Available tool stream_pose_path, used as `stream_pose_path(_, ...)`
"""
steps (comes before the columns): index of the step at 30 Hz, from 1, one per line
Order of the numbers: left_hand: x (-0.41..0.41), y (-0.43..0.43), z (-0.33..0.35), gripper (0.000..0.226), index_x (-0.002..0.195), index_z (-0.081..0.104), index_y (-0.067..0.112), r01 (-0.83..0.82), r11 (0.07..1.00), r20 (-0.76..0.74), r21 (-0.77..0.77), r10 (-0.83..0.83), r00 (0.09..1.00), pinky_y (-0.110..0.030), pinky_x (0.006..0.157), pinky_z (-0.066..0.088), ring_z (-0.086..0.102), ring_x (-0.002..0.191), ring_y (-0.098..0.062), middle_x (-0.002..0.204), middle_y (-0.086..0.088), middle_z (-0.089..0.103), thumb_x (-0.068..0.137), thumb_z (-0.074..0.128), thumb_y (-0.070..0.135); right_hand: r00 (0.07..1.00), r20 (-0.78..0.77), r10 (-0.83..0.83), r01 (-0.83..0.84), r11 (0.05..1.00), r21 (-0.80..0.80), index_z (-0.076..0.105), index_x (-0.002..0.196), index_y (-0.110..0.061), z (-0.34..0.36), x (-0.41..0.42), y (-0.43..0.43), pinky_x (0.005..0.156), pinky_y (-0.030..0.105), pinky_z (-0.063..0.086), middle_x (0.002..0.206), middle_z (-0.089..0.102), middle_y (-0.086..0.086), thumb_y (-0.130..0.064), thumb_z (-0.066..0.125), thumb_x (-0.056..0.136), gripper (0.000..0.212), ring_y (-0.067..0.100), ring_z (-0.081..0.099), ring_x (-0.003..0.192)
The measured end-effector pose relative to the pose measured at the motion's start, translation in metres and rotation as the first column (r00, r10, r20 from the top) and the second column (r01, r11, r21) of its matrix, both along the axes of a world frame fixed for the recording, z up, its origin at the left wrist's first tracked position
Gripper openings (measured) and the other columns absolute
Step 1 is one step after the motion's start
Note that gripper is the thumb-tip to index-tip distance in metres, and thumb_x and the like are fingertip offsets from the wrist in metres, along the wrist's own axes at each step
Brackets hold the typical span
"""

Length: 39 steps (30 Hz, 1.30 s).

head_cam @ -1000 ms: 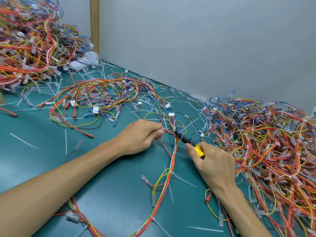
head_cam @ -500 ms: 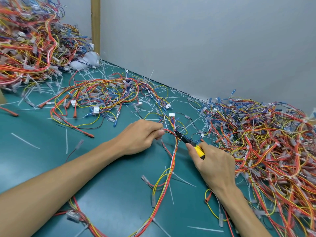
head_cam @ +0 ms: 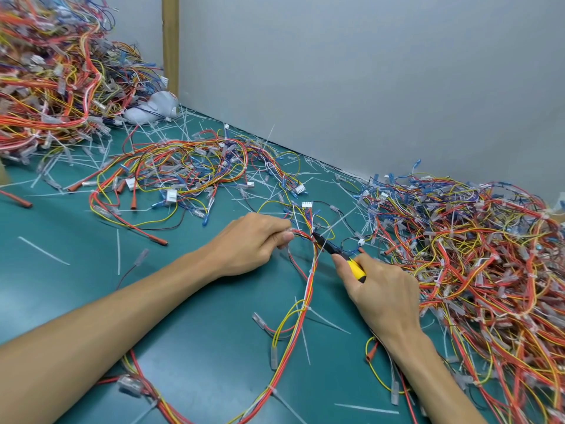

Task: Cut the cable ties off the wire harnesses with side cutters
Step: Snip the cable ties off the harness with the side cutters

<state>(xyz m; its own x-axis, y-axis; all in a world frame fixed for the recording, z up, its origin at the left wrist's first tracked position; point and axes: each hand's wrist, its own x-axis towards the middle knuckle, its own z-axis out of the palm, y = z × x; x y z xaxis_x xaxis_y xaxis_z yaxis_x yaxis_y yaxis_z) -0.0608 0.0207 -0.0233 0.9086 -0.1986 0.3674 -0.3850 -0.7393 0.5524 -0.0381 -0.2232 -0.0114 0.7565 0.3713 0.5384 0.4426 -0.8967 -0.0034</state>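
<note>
Cutters [head_cam: 327,245] on the tie, folks: the black nose sits right against a white cable tie [head_cam: 312,237] where the harness [head_cam: 309,283] bends, near the middle of the green surface [head_cam: 214,347]. Right hand [head_cam: 382,289] has the yellow handles wrapped up, grip clenched around the cutters, thumb and forefinger reaching forward toward the nose; whether the blades are apart or closed, I can't tell from this angle. Left hand [head_cam: 253,243] sits just to the left, its grip pinching the harness's red and yellow wires between thumb and curled fingers, close beside the nose. From that pinch the harness runs down toward the camera and curves left along the surface. More white ties ring it lower down: a second tie [head_cam: 304,307] with a long tail pointing right, and a third tie [head_cam: 270,390] near the bottom edge. Above the cutters a small white connector [head_cam: 307,204] caps a fan of thin wires. Over on the right, a big pile [head_cam: 474,255] of tangled harnesses, red, yellow and blue, reaches the grey wall [head_cam: 367,87]. Back left, a taller heap [head_cam: 46,87] rises beside a wooden post [head_cam: 170,41], and between the two a looser tangle [head_cam: 183,166] sprawls flat. Thin white strips [head_cam: 42,250] of tie lie scattered across the surface.
</note>
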Motion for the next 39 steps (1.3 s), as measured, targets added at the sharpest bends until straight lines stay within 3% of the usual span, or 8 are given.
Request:
stream_pose_path(7, 0.0, 0.001, -0.001, 0.03, 0.075, 0.047, 0.024, -0.002, 1.0, -0.001, 0.014, 0.002, 1.0, -0.037, 0.065, 0.046, 0.049, 0.071, -0.018, 0.069, 0.008, 0.05, 0.102, 0.04, 0.033, 1.0, -0.011, -0.007, 0.007, 0.998, 0.069, 0.05, 0.059, -0.015, -0.001, -0.001, -0.002, 0.046, 0.028, 0.024, 0.045, 0.046, 0.0, -0.068, 0.028, 0.088, 0.065, 0.03, 0.05, 0.047)
stream_pose_path(11, 0.0, 0.0, -0.001, 0.03, 0.074, 0.046, 0.025, -0.003, 1.0, -0.001, 0.016, 0.003, 1.0, -0.039, 0.066, 0.047, 0.048, 0.07, -0.017, 0.069, 0.009, 0.049, 0.102, 0.041, 0.03, 0.995, -0.098, -0.032, 0.058, 0.96, 0.275, 0.051, 0.062, -0.016, -0.003, 0.004, -0.005, 0.047, 0.033, 0.032, 0.043, 0.038, -0.002, -0.077, 0.021, 0.086, 0.072, 0.025, 0.044, 0.048)
stream_pose_path(15, 0.0, 0.001, 0.0, 0.03, 0.074, 0.047, 0.025, -0.007, 1.0, -0.008, 0.013, 0.007, 1.0, -0.04, 0.067, 0.047, 0.05, 0.071, -0.018, 0.07, 0.006, 0.052, 0.103, 0.041, 0.031, 0.978, -0.186, 0.097, 0.016, 0.849, 0.527, 0.063, 0.067, -0.019, -0.005, 0.009, -0.01, 0.059, 0.043, 0.052, 0.058, 0.063, 0.002, -0.083, 0.022, 0.085, 0.077, 0.021, 0.061, 0.057)
stream_pose_path(20, 0.0, 0.0, 0.0, 0.033, 0.075, 0.052, 0.02, -0.023, 1.0, -0.016, 0.018, 0.023, 1.0, -0.036, 0.063, 0.045, 0.05, 0.067, -0.017, 0.065, 0.006, 0.052, 0.102, 0.04, 0.034, 0.958, -0.218, 0.184, 0.022, 0.714, 0.699, 0.067, 0.068, -0.019, -0.008, 0.014, -0.014, 0.063, 0.05, 0.055, 0.069, 0.07, -0.008, -0.081, 0.032, 0.086, 0.073, 0.008, 0.068, 0.059)
stream_pose_path(23, 0.0, -0.001, 0.0, 0.035, 0.074, 0.052, 0.016, -0.033, 0.999, -0.02, 0.01, 0.033, 0.999, -0.035, 0.061, 0.042, 0.047, 0.062, -0.011, 0.059, 0.013, 0.047, 0.102, 0.04, 0.034, 0.964, -0.203, 0.173, 0.01, 0.739, 0.674, 0.063, 0.065, -0.023, -0.007, 0.014, -0.015, 0.064, 0.047, 0.053, 0.066, 0.068, -0.002, -0.08, 0.03, 0.086, 0.07, 0.007, 0.067, 0.06)
stream_pose_path(27, -0.002, -0.003, 0.001, 0.041, 0.069, 0.042, 0.016, -0.031, 1.0, -0.011, 0.007, 0.031, 0.999, -0.039, 0.059, 0.041, 0.043, 0.059, -0.019, 0.057, 0.003, 0.042, 0.1, 0.035, 0.043, 0.974, -0.168, 0.149, -0.018, 0.795, 0.606, 0.057, 0.069, -0.04, -0.005, 0.011, -0.015, 0.063, 0.022, 0.041, 0.065, 0.062, -0.014, -0.072, 0.03, 0.09, 0.047, 0.0, 0.057, 0.064)
stream_pose_path(33, -0.001, -0.004, 0.001, 0.042, 0.067, 0.034, 0.016, -0.042, 0.999, 0.0, -0.015, 0.042, 0.999, -0.039, 0.058, 0.036, 0.04, 0.06, -0.024, 0.056, 0.001, 0.038, 0.103, 0.037, 0.039, 0.992, -0.099, 0.08, -0.038, 0.929, 0.367, 0.057, 0.106, -0.016, -0.007, 0.007, -0.008, 0.078, 0.032, 0.037, 0.098, 0.054, -0.005, -0.069, 0.043, 0.088, 0.058, 0.017, 0.048, 0.093)
stream_pose_path(39, 0.0, -0.004, 0.0, 0.041, 0.068, 0.034, 0.016, -0.054, 0.998, 0.018, -0.023, 0.054, 0.998, -0.04, 0.058, 0.036, 0.04, 0.058, -0.022, 0.056, 0.001, 0.037, 0.103, 0.037, 0.037, 0.996, -0.09, 0.013, 0.025, 0.914, 0.404, 0.05, 0.115, -0.012, -0.01, 0.008, -0.007, 0.076, 0.025, 0.033, 0.103, 0.046, -0.005, -0.06, 0.052, 0.085, 0.056, 0.018, 0.046, 0.098)
